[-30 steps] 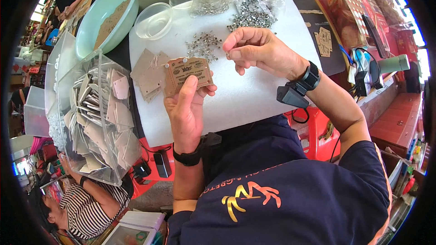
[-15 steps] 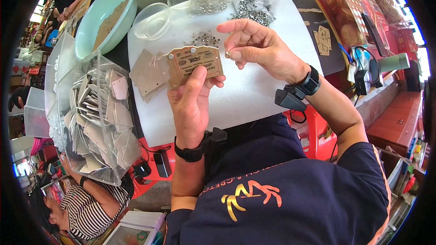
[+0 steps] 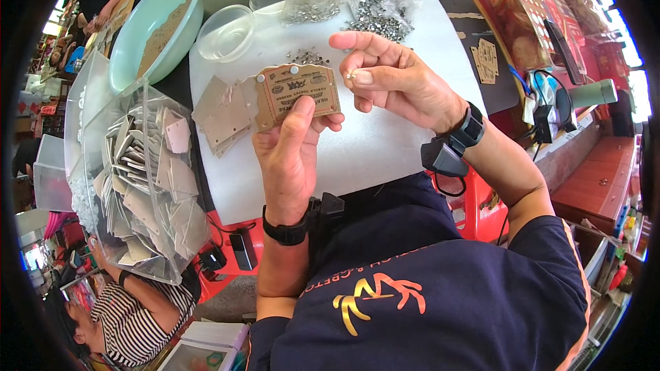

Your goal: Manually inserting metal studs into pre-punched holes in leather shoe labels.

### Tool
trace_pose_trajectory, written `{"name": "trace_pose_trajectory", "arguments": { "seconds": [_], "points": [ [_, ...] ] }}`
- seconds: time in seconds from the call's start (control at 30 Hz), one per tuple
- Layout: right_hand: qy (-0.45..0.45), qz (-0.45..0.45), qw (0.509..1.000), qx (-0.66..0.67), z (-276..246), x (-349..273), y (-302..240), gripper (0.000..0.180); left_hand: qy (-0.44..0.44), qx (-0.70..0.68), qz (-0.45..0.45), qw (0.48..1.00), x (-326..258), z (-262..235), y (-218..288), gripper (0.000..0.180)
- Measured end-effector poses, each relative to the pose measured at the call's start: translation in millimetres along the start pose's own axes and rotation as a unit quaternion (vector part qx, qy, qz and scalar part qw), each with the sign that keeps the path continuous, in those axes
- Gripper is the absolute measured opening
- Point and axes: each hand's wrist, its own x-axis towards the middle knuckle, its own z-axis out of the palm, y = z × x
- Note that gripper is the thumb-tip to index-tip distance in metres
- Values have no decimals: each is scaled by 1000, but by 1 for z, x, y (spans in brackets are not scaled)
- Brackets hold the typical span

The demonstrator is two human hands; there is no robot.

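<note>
My left hand (image 3: 283, 165) grips a brown printed cardboard piece (image 3: 278, 88) with a wavy upper edge, thumb across its face. Small round metal studs show along its edges. Just right of it, my right hand (image 3: 409, 89) pinches a tiny shiny metal piece (image 3: 351, 75) between thumb and forefinger, apart from the cardboard. Its exact shape is too small to make out. Beyond the cardboard lies a loose scatter of little metal pieces (image 3: 307, 56). Several plain grey-brown cards (image 3: 223, 115) lie overlapping on the white sheet to its left.
A clear bin (image 3: 180, 276) full of cards stands at the left, below a pale green basin (image 3: 124, 55). Clear round tubs (image 3: 227, 33) and plastic bags of metal pieces (image 3: 385, 10) sit at the back. Two people work at the left. A white foam sheet (image 3: 364, 144) covers the table.
The cardboard piece has tilted slightly in my left hand, its face turned more toward view. My right fingertips have shifted a little to the right, still pinching the tiny metal piece.
</note>
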Motion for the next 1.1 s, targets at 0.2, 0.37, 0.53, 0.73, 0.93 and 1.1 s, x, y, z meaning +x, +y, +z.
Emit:
{"name": "trace_pose_trajectory", "arguments": {
  "seconds": [0.2,0.37,0.53,0.73,0.93,1.1],
  "points": [
    [94,-9,982,-163,4,0,0,42,21,-3,3,1000,3,1,-1,22],
    [112,-21,964,-242,8,1,3,39,19,2,-4,1000,3,2,-3,23],
    [107,-12,956,-274,18,-1,-4,39,7,13,-21,1000,2,3,-2,30],
    [110,-5,952,-286,20,-1,-5,39,1,27,-22,999,3,0,-5,32],
    [93,-8,951,-295,19,-1,-5,39,3,42,-14,999,2,0,-3,33],
    [91,-3,953,-290,18,-1,-5,40,-7,59,3,998,2,-4,-7,34]
  ]
}}
